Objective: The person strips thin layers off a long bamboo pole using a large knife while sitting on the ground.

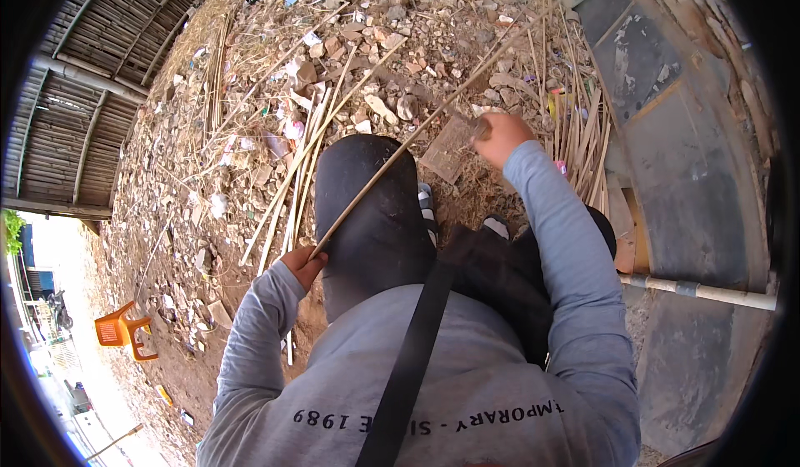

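Slantwise, pinching long stick (392, 160) in left hand (303, 267), pointing it forward-right past right hand (506, 139), curled around blurred handle (481, 129).

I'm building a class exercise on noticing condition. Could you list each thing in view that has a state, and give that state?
Left hand: closed on long strip
Right hand: closed on blurred object
Long strip: held aslant
Strips at right: loose, lying
Flat brown block: lying flat
Orange chair: apparently upright
Dark panel: scuffed
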A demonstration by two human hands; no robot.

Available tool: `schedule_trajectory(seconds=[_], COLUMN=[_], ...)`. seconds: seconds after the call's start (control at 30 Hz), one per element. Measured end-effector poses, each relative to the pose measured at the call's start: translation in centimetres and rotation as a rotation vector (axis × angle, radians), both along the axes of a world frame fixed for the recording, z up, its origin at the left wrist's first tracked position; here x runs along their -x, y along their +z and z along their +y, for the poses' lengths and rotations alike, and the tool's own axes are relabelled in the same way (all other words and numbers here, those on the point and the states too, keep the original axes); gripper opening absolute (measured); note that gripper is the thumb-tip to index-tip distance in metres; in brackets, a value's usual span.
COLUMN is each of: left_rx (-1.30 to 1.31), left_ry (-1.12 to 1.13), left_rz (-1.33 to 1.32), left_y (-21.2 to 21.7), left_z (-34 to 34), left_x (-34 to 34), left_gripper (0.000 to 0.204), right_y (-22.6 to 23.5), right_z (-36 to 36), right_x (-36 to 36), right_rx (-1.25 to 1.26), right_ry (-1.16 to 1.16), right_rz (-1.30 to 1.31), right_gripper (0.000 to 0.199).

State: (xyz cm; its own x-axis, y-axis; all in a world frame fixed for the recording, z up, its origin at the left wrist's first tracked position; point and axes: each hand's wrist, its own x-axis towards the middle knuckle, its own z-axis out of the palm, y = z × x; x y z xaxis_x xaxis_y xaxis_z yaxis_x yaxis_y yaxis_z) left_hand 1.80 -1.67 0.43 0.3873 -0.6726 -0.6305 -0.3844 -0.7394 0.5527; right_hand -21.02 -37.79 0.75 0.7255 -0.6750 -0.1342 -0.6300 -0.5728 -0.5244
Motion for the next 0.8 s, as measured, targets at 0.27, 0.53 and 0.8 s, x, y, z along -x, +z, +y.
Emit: schedule_trajectory(seconds=[0.27, 0.53, 0.8], left_rx=[0.087, 0.065, 0.131], left_ry=[-0.036, -0.065, -0.103], left_rz=[-0.021, -0.117, -0.150], left_y=[0.1, -0.5, -0.8], left_z=[0.6, 0.6, 0.7], left_x=[0.0, -0.3, -0.3], left_gripper=[0.028, 0.030, 0.026], right_y=[1.7, 0.5, 0.8], right_z=[2.4, -2.5, 0.3], right_x=[0.0, 1.6, 1.6], right_rx=[0.075, 0.050, 0.160], right_ry=[0.019, -0.126, 0.101], right_rz=[0.046, 0.085, 0.081], right_gripper=[0.022, 0.026, 0.026])
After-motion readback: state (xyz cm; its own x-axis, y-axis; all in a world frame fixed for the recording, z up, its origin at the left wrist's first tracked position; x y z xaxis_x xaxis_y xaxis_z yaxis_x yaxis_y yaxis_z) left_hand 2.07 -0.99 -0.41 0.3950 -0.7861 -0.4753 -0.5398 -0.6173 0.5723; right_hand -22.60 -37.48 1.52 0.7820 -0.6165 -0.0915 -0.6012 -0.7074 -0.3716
